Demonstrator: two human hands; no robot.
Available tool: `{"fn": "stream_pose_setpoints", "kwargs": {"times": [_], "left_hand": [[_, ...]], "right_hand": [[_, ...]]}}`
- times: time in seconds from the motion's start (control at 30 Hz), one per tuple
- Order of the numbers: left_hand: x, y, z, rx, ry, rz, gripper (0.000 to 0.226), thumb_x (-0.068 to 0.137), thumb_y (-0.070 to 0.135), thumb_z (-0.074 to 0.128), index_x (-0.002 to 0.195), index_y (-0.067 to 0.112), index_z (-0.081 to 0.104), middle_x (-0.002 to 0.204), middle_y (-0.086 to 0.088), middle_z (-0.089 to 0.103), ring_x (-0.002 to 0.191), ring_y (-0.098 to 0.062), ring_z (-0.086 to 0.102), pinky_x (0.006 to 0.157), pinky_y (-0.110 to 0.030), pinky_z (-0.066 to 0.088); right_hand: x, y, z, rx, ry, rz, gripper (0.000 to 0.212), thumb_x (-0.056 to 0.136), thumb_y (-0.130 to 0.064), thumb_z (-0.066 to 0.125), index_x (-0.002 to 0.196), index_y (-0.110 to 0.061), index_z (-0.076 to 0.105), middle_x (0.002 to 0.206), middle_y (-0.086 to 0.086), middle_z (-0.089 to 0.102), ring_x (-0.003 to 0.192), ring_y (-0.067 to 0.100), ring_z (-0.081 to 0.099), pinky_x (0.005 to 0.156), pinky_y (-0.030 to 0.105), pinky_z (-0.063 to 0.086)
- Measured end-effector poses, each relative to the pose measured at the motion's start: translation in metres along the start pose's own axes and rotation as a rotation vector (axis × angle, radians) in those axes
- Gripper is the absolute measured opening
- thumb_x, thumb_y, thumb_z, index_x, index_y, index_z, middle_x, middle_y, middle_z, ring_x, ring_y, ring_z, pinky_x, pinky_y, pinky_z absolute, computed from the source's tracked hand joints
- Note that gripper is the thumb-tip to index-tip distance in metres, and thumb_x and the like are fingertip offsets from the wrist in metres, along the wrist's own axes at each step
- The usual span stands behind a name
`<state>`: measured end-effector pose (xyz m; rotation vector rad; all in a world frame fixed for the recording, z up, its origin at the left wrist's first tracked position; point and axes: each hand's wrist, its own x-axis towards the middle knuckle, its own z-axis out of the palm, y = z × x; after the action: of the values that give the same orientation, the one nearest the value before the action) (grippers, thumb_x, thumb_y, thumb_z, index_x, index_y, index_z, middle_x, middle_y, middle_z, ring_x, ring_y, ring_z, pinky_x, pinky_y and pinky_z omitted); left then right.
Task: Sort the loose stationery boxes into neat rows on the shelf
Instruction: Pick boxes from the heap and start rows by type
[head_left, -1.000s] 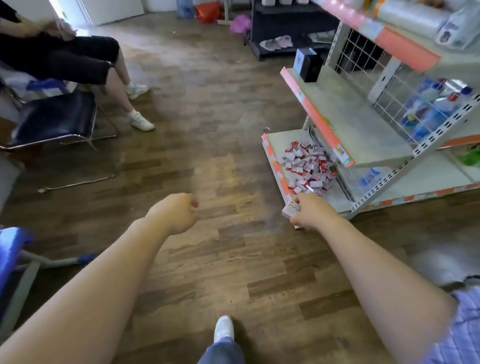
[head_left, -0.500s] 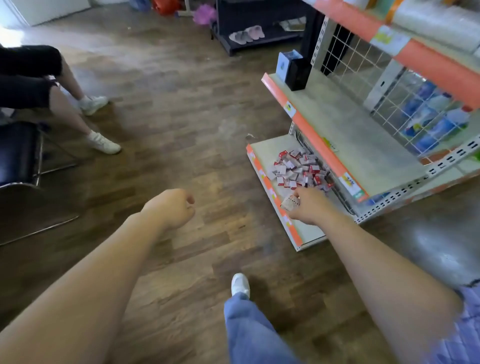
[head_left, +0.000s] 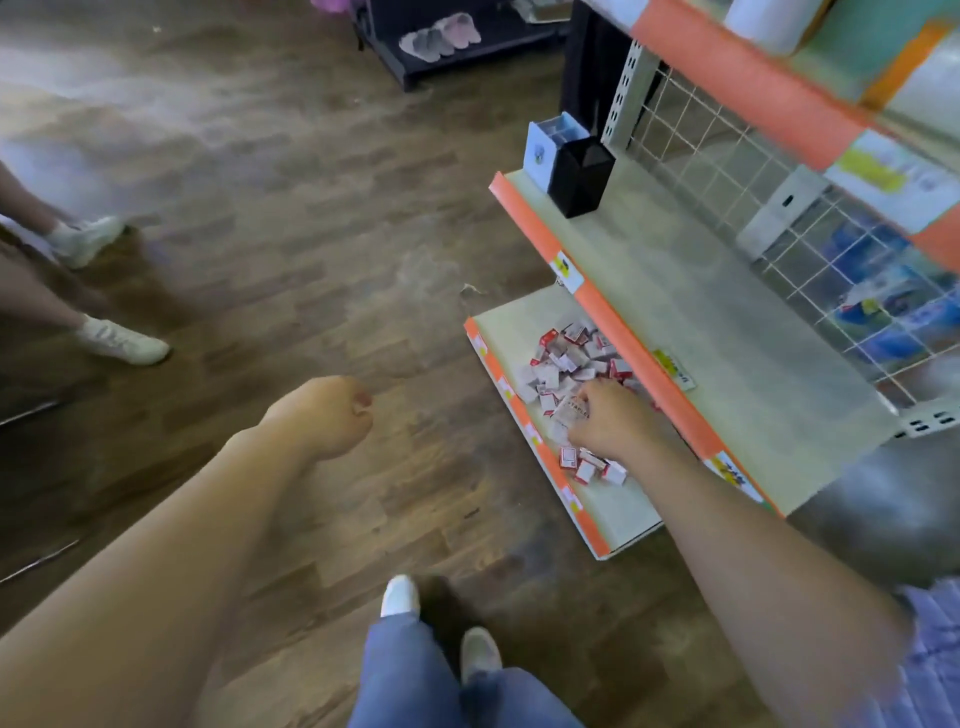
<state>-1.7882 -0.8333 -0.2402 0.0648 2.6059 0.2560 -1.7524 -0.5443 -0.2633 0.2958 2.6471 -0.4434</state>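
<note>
A heap of several small red-and-white stationery boxes (head_left: 563, 358) lies loose on the bottom shelf (head_left: 618, 519), which has an orange front edge. My right hand (head_left: 610, 421) reaches over the near side of the heap and grips one red-and-white box (head_left: 570, 409) between thumb and fingers. A few more boxes (head_left: 589, 467) lie just below that hand, partly hidden by my wrist. My left hand (head_left: 327, 413) hangs over the wooden floor to the left of the shelf, curled into a fist with nothing in it.
The middle shelf (head_left: 727, 364) juts out above the heap; a black box (head_left: 581, 174) and a white-blue box (head_left: 545, 145) stand at its far end. A wire grid (head_left: 753, 171) backs it. A seated person's feet (head_left: 122, 340) are at the left. My own feet (head_left: 400, 595) stand below.
I have stepped closer to the shelf. My right hand moved with its box from the shelf's front edge inward onto the heap. My left fist stayed over the floor.
</note>
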Motion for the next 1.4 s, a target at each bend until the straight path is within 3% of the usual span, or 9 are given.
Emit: {"fn": "stream_pose_setpoints", "kwargs": {"times": [0.13,0.3,0.47,0.63,0.8,0.93,1.1,1.27,1.4], "left_hand": [[0.065,0.008,-0.022,0.075,-0.028,0.094,0.029,0.089,0.022,0.048,0.113,0.013,0.062,0.116,-0.009,0.063,0.11,-0.028,0.056,0.091,-0.033,0.045],[0.149,0.034,-0.053,0.136,-0.059,0.217,0.029,0.092,0.022,0.045,0.114,0.012,0.062,0.121,-0.01,0.06,0.114,-0.028,0.054,0.093,-0.031,0.043],[0.237,0.053,-0.066,0.206,-0.144,0.307,0.025,0.09,0.025,0.047,0.112,0.022,0.059,0.12,-0.001,0.059,0.112,-0.024,0.054,0.097,-0.035,0.043],[0.308,0.073,-0.048,0.236,-0.152,0.384,0.022,0.089,0.024,0.047,0.107,0.024,0.061,0.115,0.0,0.061,0.109,-0.023,0.055,0.097,-0.036,0.043],[0.37,0.094,0.008,0.176,-0.138,0.437,0.025,0.086,0.018,0.051,0.11,0.019,0.06,0.112,-0.004,0.061,0.102,-0.025,0.058,0.094,-0.036,0.046],[0.417,0.117,0.072,0.186,-0.155,0.528,0.03,0.091,0.017,0.05,0.12,0.014,0.056,0.12,-0.006,0.058,0.109,-0.026,0.055,0.094,-0.033,0.044],[0.47,0.137,0.167,0.246,-0.13,0.613,0.032,0.091,0.02,0.048,0.122,0.018,0.054,0.123,-0.003,0.057,0.11,-0.024,0.054,0.094,-0.034,0.045],[0.511,0.151,0.254,0.334,-0.107,0.659,0.034,0.093,0.024,0.043,0.126,0.024,0.049,0.128,0.001,0.052,0.113,-0.02,0.052,0.094,-0.033,0.046],[0.54,0.158,0.308,0.372,-0.085,0.687,0.037,0.094,0.025,0.04,0.13,0.027,0.046,0.132,0.003,0.051,0.118,-0.018,0.05,0.093,-0.031,0.043]], "right_hand": [[0.044,0.0,-0.002,0.059,-0.023,0.087,0.025,0.081,-0.016,0.059,0.104,-0.01,0.049,0.093,0.007,0.052,0.093,0.026,0.055,0.071,0.03,0.038],[0.104,-0.006,-0.001,0.12,0.002,0.193,0.045,0.088,-0.025,0.058,0.128,-0.01,0.045,0.121,0.008,0.056,0.112,0.028,0.054,0.086,0.034,0.045],[0.155,-0.011,0.008,0.218,0.018,0.353,0.024,0.086,-0.024,0.057,0.104,-0.012,0.047,0.093,0.004,0.05,0.098,0.027,0.056,0.072,0.033,0.038],[0.198,-0.003,0.031,0.276,0.06,0.45,0.019,0.087,-0.028,0.053,0.099,-0.014,0.048,0.096,0.008,0.051,0.104,0.029,0.055,0.076,0.035,0.042],[0.24,0.031,0.083,0.309,0.075,0.562,0.039,0.086,-0.022,0.056,0.123,-0.013,0.046,0.121,0.009,0.052,0.112,0.028,0.054,0.086,0.038,0.048],[0.282,0.073,0.137,0.261,0.075,0.613,0.049,0.082,-0.017,0.059,0.129,-0.014,0.042,0.119,0.009,0.05,0.102,0.025,0.056,0.071,0.03,0.045],[0.339,0.13,0.21,0.234,0.115,0.625,0.034,0.082,-0.012,0.057,0.115,-0.007,0.052,0.1,0.008,0.055,0.082,0.021,0.055,0.06,0.027,0.042],[0.393,0.177,0.28,0.281,0.247,0.665,0.045,0.079,-0.014,0.056,0.123,-0.014,0.049,0.113,0.011,0.055,0.093,0.026,0.059,0.076,0.034,0.051],[0.427,0.211,0.323,0.307,0.32,0.683,0.022,0.076,-0.015,0.055,0.098,-0.013,0.059,0.105,0.011,0.058,0.084,0.025,0.06,0.077,0.036,0.052]]}}
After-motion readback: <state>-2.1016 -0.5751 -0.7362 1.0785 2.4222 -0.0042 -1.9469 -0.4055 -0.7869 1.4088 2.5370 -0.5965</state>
